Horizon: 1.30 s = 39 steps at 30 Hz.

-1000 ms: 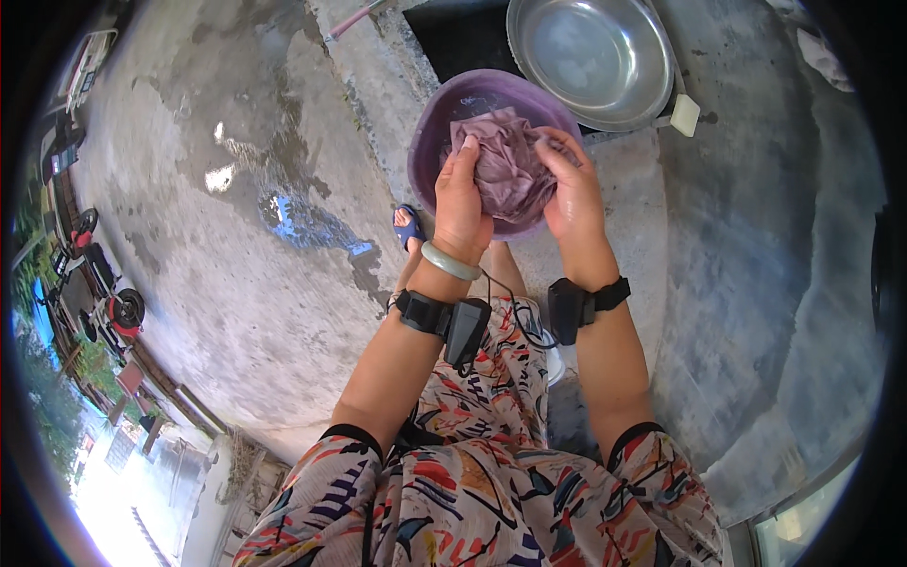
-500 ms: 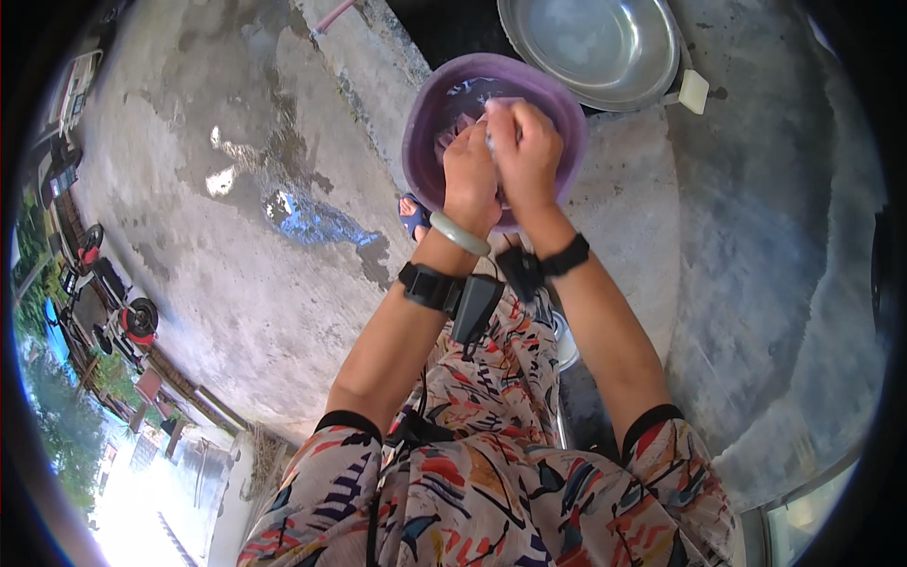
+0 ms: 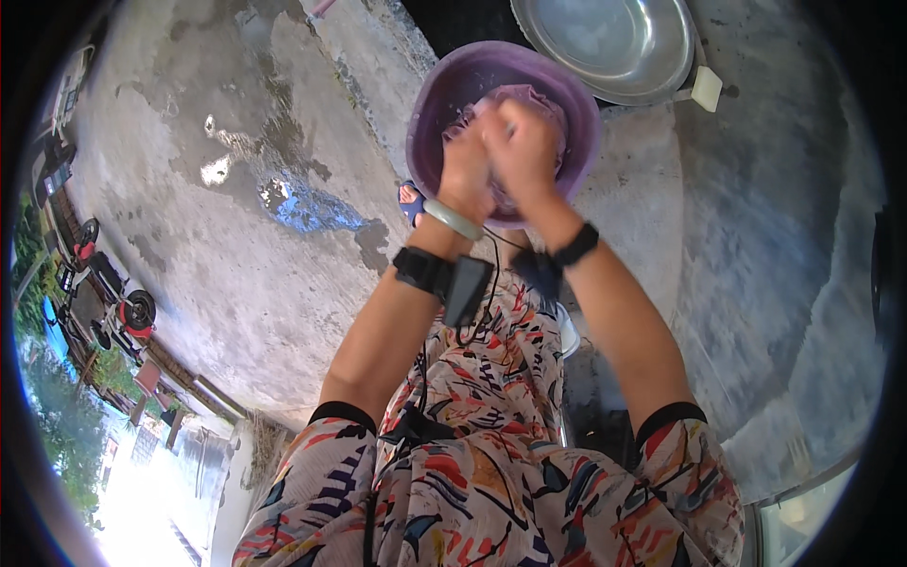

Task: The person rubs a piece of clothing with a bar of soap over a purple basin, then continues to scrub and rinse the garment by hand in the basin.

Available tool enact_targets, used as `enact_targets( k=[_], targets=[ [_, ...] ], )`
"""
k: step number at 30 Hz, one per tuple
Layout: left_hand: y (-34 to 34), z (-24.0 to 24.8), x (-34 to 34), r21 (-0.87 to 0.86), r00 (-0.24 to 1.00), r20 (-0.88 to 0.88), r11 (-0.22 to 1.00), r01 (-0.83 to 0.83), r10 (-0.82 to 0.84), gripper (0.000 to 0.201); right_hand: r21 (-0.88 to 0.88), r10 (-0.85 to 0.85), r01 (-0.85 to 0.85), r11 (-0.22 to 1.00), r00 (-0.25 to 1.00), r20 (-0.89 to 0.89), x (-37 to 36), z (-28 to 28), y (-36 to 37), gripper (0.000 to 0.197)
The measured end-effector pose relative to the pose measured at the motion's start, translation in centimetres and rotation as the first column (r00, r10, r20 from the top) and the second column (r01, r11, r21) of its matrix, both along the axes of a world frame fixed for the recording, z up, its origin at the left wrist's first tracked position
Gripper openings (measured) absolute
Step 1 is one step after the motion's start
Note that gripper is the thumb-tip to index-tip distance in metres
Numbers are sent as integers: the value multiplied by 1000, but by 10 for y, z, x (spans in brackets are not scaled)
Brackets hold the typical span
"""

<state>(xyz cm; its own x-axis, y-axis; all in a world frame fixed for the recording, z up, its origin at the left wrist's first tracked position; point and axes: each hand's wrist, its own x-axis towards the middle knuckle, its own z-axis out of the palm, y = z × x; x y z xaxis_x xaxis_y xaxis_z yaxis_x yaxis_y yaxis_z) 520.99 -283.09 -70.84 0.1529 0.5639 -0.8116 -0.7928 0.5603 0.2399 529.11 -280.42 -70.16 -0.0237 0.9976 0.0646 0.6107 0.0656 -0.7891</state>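
A purple plastic basin (image 3: 436,104) stands on the concrete ground in front of me. Inside it lies a wet purple cloth (image 3: 540,102). My left hand (image 3: 465,166) and my right hand (image 3: 520,144) are pressed together over the basin, both closed on the cloth and bunching it between them. Most of the cloth is hidden under my knuckles. A pale bangle and a black strap with a small device sit on my left wrist, a black band on my right.
A shiny metal basin (image 3: 612,43) sits just behind the purple one, with a pale soap bar (image 3: 707,89) at its right rim. Wet patches and a puddle (image 3: 298,203) mark the concrete to the left. Parked motorbikes (image 3: 123,312) stand far left.
My hands, first apart on the spread cloth, have come together and bunched it in the basin. The view has shifted slightly.
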Motion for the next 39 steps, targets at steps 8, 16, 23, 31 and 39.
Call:
enact_targets(
  k=[8,16,23,31,39],
  targets=[
    [3,8,-7,-102,981,-92,982,161,-171,30,-93,34,-39,995,998,-56,0,3,-18,29],
    [-27,-49,-24,252,947,-239,928,275,-215,27,-154,122,-130,979,991,-63,-15,20,-40,32],
    [-11,-22,-21,297,754,-648,874,385,-112,28,55,111,-107,993,991,-72,-14,20,-28,35],
    [-19,-42,-18,-70,162,-912,533,843,-377,30,5,110,-110,994,994,-11,-4,6,-25,30],
    [-5,17,-2,-64,995,70,995,75,-70,47,-479,-254,202,854,966,-45,50,-33,9,28]
  ],
)
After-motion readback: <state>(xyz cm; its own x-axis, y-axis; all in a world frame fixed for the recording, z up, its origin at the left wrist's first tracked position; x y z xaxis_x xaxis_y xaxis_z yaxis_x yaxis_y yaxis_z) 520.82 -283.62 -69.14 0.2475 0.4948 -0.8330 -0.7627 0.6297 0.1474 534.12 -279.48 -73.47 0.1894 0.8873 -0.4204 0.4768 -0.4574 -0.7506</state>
